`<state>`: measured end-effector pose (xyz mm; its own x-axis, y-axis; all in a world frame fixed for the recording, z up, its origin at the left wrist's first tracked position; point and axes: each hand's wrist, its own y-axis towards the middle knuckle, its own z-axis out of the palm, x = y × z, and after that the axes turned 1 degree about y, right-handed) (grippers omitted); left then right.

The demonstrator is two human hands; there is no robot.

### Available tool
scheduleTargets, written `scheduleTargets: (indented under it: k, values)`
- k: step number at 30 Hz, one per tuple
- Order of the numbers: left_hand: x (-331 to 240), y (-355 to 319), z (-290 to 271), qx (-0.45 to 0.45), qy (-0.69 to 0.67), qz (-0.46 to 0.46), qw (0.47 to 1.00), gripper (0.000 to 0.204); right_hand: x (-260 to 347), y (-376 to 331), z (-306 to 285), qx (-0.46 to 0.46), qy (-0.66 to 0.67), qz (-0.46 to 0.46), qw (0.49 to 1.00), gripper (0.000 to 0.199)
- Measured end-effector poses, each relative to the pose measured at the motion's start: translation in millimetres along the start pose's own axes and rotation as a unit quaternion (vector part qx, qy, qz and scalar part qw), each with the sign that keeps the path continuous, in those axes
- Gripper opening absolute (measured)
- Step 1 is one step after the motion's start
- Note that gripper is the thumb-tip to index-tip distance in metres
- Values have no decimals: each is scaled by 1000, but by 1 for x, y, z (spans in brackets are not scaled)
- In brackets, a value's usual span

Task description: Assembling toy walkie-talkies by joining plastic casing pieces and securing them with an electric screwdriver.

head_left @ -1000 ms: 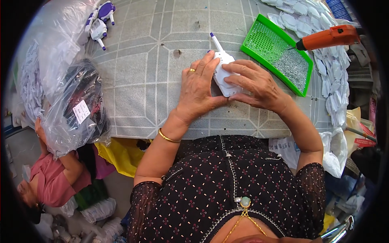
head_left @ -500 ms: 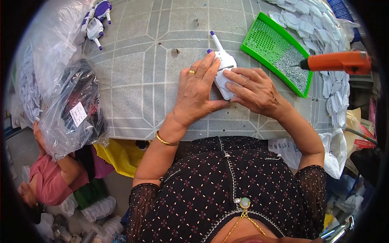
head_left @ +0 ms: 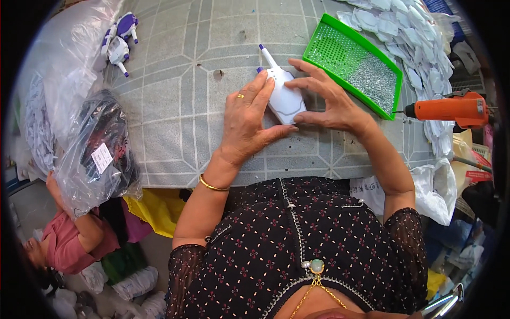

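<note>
A white toy walkie-talkie (head_left: 286, 99) with a purple-tipped antenna lies tilted on the table in front of me. My left hand (head_left: 245, 114) grips its left side, fingers on the upper body and thumb by the lower end. My right hand (head_left: 332, 101) curves loosely around the opposite side. One of its fingertips rests on the casing and its thumb touches the lower right corner, while the upper finger is lifted away. A smooth white cover sits over the walkie-talkie's lower body. Its underside is hidden.
A green perforated tray (head_left: 366, 40) of small silvery screws lies at the right. Beside it hangs an orange electric screwdriver (head_left: 443, 110). White plastic pieces (head_left: 425, 58) pile behind. More walkie-talkies (head_left: 118, 50) and a clear plastic bag (head_left: 101, 143) are at left, near another person (head_left: 74, 242).
My right hand has gone from pressing flat on the cover to spread fingers at its edge. The slot across the casing no longer shows. The screwdriver has swung lower.
</note>
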<state>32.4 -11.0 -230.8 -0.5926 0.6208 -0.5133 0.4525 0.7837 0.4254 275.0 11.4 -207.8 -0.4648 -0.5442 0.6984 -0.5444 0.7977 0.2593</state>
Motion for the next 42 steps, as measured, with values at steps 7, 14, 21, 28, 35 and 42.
scheduleTargets:
  k: [7,14,21,28,35,42]
  values:
    - [-7,6,6,-61,-77,33,995,87,23,-6,46,-109,6,136,985,75]
    - [-59,6,-4,-138,-528,-127,829,102,65,-19,18,-145,240,231,932,80]
    - [-50,7,2,-43,-841,-280,461,58,99,-25,31,-159,-51,43,985,67]
    - [-10,-3,-9,23,-909,-259,324,70,78,-44,-91,-542,-86,107,829,77]
    - [3,-7,-2,32,-917,-263,298,72,-4,1,-95,-491,210,118,837,49]
    - [-1,-14,-1,50,-898,-298,319,64,-41,-10,-72,-432,322,99,837,30]
